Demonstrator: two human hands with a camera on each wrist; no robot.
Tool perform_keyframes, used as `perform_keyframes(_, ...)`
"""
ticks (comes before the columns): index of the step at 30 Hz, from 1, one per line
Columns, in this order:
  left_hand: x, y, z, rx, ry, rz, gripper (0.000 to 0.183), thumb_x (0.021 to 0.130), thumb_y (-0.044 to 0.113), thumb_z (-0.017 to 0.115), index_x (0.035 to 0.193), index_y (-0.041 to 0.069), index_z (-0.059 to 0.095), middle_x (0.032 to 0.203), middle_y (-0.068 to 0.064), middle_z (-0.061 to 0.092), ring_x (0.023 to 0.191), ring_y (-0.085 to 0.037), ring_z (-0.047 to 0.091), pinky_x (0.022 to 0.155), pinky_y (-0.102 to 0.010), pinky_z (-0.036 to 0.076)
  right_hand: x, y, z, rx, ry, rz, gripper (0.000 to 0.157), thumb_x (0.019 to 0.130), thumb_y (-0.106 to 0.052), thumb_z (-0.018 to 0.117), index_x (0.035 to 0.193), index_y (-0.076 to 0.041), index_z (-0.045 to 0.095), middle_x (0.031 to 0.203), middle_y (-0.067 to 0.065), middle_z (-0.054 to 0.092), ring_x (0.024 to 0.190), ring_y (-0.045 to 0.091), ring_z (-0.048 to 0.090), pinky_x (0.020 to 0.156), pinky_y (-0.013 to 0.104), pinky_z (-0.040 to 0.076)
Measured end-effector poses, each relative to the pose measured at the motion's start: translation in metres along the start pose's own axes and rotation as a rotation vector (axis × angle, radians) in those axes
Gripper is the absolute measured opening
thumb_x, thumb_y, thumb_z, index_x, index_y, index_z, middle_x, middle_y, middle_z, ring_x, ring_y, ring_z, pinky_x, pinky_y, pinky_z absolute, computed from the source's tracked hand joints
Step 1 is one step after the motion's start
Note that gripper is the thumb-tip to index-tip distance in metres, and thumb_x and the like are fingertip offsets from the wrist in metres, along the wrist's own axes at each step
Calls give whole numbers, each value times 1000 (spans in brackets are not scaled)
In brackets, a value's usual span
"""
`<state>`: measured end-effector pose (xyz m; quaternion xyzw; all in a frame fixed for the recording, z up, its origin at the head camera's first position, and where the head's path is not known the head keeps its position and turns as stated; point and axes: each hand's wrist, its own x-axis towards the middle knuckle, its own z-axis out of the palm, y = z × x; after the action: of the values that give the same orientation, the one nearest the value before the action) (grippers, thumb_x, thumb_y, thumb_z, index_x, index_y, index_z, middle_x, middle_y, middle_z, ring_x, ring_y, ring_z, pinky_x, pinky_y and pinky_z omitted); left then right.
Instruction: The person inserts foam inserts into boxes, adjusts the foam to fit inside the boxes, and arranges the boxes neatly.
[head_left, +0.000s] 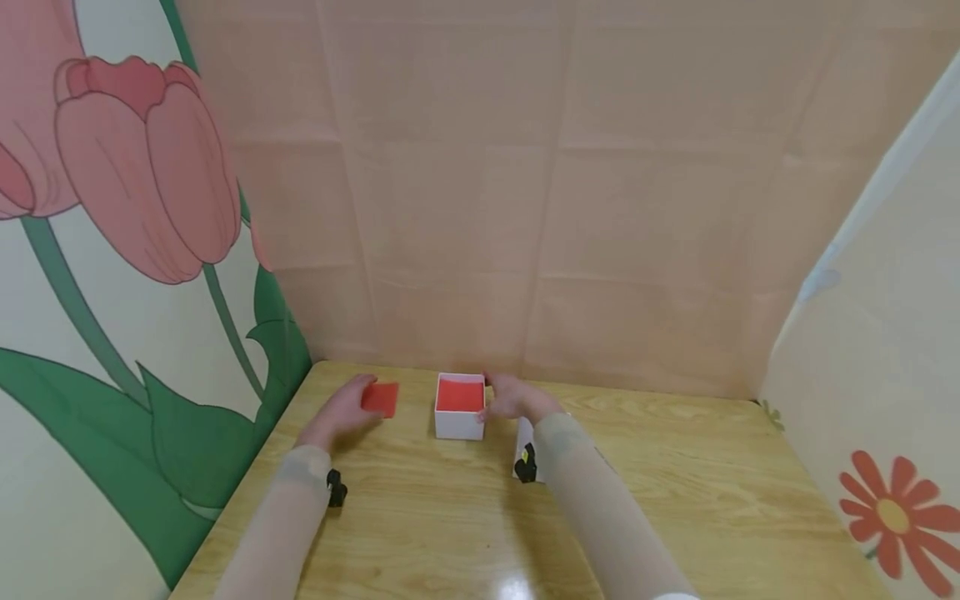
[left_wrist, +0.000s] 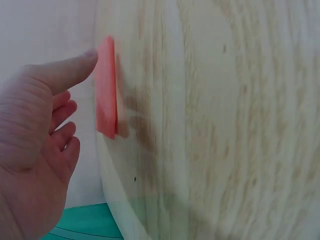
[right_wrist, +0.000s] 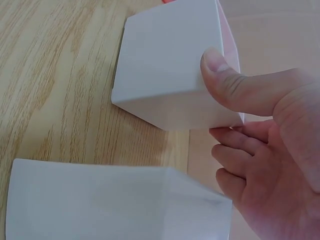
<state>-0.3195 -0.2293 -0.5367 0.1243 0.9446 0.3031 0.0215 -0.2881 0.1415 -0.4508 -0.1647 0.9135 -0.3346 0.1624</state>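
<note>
My left hand [head_left: 348, 408] holds a flat red square [head_left: 381, 400], perhaps folded paper, just above the table at the left. In the left wrist view the thumb lies at the edge of this red square [left_wrist: 106, 90]; the other fingertips are partly hidden. A white open-topped box [head_left: 459, 426] stands to its right, with a red sheet [head_left: 461, 395] inside. My right hand [head_left: 517, 397] grips the box at its right side. In the right wrist view, the thumb presses the front wall of the white box [right_wrist: 165, 55] and the fingers reach round its side.
Another white box-like piece, maybe the lid [right_wrist: 90, 200], lies on the table right of the box, partly hidden by my right forearm in the head view. The wood-grain table [head_left: 435, 517] meets a beige backdrop [head_left: 450, 208] behind and flower-printed cloths [head_left: 150, 183] at both sides.
</note>
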Motion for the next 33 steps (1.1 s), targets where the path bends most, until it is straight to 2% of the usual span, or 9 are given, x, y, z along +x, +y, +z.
perform_keyframes(2,0,-2,0,1,-21,-18,84,95,23,79,164,0,37,169,-26,32,154,-46,33,124,-62,30,30,0,12,-81,-2,139,89,92,-23,86,166,-13,38,162,9,49,147,33,45,124,59,32)
perform_keyframes(3,1,-2,0,14,-28,-17,85,94,24,80,164,0,37,170,-26,32,155,-47,30,125,-62,29,39,2,15,-102,2,181,89,90,-19,87,165,-12,39,161,10,50,144,34,47,122,61,34)
perform_keyframes(5,2,-2,0,49,-36,2,86,94,23,81,164,-2,37,168,-28,34,156,-49,28,125,-62,28,45,11,18,-99,-1,166,90,89,-19,88,164,-9,40,159,12,52,142,36,49,120,63,37)
perform_keyframes(7,3,-3,0,92,-42,28,87,94,23,82,162,-5,37,167,-29,36,155,-50,28,125,-63,29,42,17,17,-92,-12,92,92,89,-22,88,164,-4,38,158,16,52,142,39,48,120,63,37)
perform_keyframes(12,4,-2,-4,155,-89,44,88,95,23,82,162,-9,34,167,-32,32,156,-52,23,126,-63,26,37,16,15,-73,-21,20,90,90,-24,87,163,-5,39,160,14,51,147,36,46,123,57,34)
perform_keyframes(17,2,0,-6,184,-130,37,84,96,21,79,160,-13,36,165,-35,33,154,-54,26,124,-63,28,34,12,15,-79,-10,29,90,90,-25,87,164,-8,39,160,10,51,148,33,46,124,54,34)
perform_keyframes(24,0,3,-8,201,-147,12,81,94,23,83,157,-10,43,155,-32,45,136,-46,51,113,-58,45,31,9,17,-83,-10,48,91,91,-24,87,165,-8,37,162,11,49,150,34,44,124,55,33)
perform_keyframes(27,-1,5,-10,196,-158,21,84,91,26,86,154,-12,47,154,-31,45,133,-46,52,111,-57,47,30,10,18,-70,-16,69,93,92,-25,86,167,-10,34,164,10,47,150,34,42,124,57,33)
perform_keyframes(33,0,3,-9,221,-191,44,81,90,25,88,153,-10,51,158,-30,43,142,-47,46,116,-57,41,27,11,19,-69,-14,77,94,93,-25,85,168,-8,32,164,11,46,151,35,42,124,58,33)
